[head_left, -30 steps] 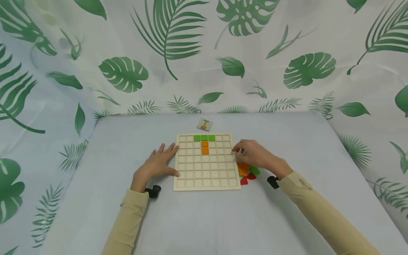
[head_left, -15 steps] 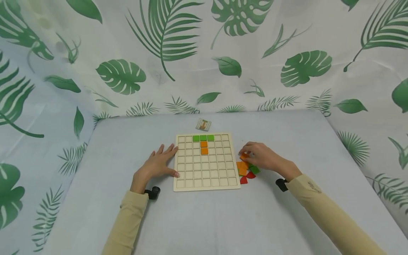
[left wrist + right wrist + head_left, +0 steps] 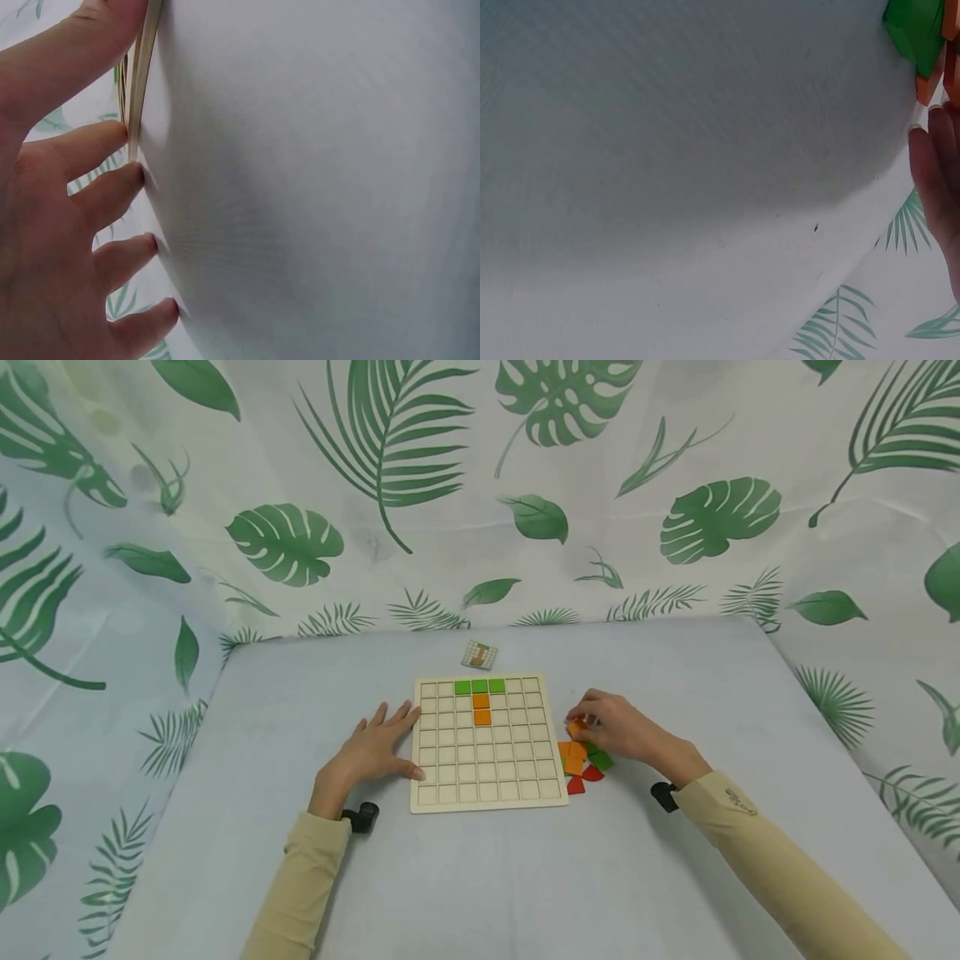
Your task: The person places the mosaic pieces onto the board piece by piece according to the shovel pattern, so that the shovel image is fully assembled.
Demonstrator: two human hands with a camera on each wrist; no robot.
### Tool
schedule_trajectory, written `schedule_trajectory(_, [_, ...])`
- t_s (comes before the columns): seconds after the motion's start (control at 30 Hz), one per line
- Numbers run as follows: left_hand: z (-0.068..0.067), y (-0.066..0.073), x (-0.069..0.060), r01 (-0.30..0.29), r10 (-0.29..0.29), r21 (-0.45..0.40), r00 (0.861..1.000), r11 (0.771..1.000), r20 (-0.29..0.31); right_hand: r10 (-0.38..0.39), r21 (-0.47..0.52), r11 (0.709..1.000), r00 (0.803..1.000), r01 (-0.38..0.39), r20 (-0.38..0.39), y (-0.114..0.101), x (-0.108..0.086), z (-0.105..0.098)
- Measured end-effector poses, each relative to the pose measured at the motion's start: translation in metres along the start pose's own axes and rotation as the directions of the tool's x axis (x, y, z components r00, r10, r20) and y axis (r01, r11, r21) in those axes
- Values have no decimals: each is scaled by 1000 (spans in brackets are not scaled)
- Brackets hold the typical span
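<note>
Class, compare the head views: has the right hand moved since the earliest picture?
Yes. Judged against the board, the right hand has moved to the right, away from the board's right edge.

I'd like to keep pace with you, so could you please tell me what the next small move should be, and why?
Perhaps the right hand should carry its pinched orange piece to the bare cell below the two orange tiles: they form a column under the middle green tile, and the left hand, touching the board, may steady it.
</note>
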State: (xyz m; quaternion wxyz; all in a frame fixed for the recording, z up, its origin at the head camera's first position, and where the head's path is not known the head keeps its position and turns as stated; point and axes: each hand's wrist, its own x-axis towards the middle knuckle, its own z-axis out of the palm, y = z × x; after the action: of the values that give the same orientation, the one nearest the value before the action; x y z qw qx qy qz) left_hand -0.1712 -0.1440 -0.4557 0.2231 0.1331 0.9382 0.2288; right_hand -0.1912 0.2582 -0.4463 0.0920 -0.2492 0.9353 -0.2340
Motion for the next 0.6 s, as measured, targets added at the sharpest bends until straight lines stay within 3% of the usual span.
schedule_trajectory(0.37, [1, 1, -2, -15, 15, 14, 1000, 1000, -4, -92, -11, 996, 992, 92, -81, 4, 1, 6])
schedule_trajectory(0.6, [0, 0, -1, -6, 6, 16, 1000, 1000, 8, -61, 17, 998, 996, 62, -69, 2, 2, 3])
